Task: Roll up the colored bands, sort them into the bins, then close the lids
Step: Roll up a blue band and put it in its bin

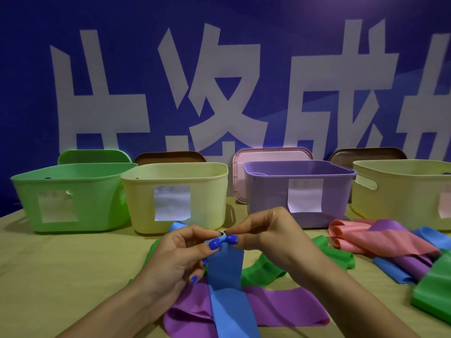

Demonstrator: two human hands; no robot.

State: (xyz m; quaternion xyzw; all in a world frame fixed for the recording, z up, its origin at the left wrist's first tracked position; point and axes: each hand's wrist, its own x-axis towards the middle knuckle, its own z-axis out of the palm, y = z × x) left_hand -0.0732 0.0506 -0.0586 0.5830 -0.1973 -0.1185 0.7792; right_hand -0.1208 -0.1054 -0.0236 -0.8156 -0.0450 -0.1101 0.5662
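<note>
Rolling step just starting: left hand (181, 250) and right hand (263, 230) both pinch blue band (225, 267) end; next, keep winding tight, bins at 12 o'clock.

A blue band (225, 272) lies over a purple band (280, 306) and a green band (263, 269); the bins are green (73, 191), pale yellow (175, 191), purple (300, 191) and pale yellow (402, 191); fingernails (214, 244) are painted blue; the wall (219, 20) is blue with white characters
</note>
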